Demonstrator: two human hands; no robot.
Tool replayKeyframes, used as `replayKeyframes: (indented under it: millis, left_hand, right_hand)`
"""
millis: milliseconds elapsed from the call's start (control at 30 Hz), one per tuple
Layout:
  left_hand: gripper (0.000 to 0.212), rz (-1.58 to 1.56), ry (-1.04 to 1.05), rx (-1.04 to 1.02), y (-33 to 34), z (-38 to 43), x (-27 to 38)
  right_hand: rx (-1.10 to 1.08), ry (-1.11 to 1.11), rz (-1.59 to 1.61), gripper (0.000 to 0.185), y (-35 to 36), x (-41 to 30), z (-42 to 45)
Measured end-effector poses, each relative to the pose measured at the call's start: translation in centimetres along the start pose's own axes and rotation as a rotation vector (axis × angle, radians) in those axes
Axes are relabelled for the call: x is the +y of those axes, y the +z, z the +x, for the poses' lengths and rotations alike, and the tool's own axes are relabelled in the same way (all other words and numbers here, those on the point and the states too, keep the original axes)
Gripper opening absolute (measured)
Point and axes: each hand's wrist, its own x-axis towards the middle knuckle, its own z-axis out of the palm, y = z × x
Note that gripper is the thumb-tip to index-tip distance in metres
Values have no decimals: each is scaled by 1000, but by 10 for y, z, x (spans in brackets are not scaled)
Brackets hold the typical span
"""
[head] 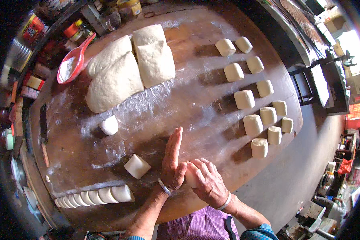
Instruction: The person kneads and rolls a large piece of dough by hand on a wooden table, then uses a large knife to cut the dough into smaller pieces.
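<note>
My right hand [205, 180] curls over a piece of dough [193, 177] at the table's near edge. My left hand [173, 162] stands on its edge beside that piece, palm turned toward it, thumb against it and fingers straight. Just left lies a squarish dough piece [137, 166], and farther off a small rounded one [109, 125]. A row of cut dough slices [93, 197] runs along the near left. Large dough slabs [115, 82] rest at the back, with another pair [155, 57] beside them. Several shaped dough pieces [253, 124] stand at the right.
A red scoop [78, 64] holding white flour lies at the back left. Flour streaks mark the brown wooden table [180, 105]. Jars [129, 7] and packets crowd the far left edge. Beyond the table's right edge are grey floor [276, 177] and a dark stool [303, 85].
</note>
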Motion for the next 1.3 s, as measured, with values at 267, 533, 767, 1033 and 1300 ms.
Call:
replayKeyframes:
  millis: [267, 533, 767, 1033, 1300]
  left_hand:
    - [84, 69, -60, 68, 2, -8, -6]
    - [77, -2, -13, 26, 6, -4, -7]
    - [83, 57, 13, 164, 1, -54, 1]
    - [98, 707, -195, -137, -132, -154, 50]
    - [87, 955, -217, -382, -172, -165, 34]
  right_hand:
    - [-11, 52, 407, 63, -77, 57, 102]
    - [199, -133, -117, 51, -85, 188, 273]
    - [322, 84, 125, 64, -49, 52, 192]
    - [32, 73, 93, 97, 86, -89, 72]
    - [-89, 82, 605, 61, 67, -69, 83]
